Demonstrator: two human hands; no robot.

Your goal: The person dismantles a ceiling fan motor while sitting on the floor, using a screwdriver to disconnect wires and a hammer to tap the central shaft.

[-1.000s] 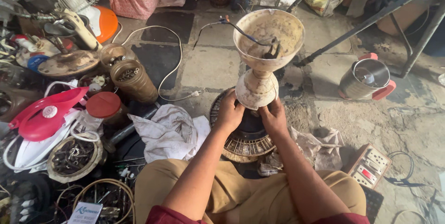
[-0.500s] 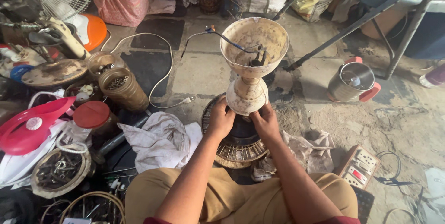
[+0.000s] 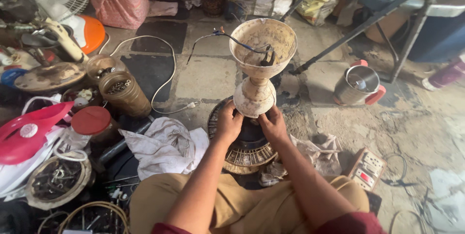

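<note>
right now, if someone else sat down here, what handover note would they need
Left hand and right hand both grip the lower bell of the dirty cream fan canopy, held upright over the round fan motor on the floor. Dark wires stick out of the open top cup. Done: canopy stands on the motor. Whether it is fixed cannot be told. Jar of screws and white rag lie to the left.

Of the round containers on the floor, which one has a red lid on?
The clear plastic jar left of the white cloth. The brown jar behind it stands open, and the steel pot at right has red handles but no lid.
</note>
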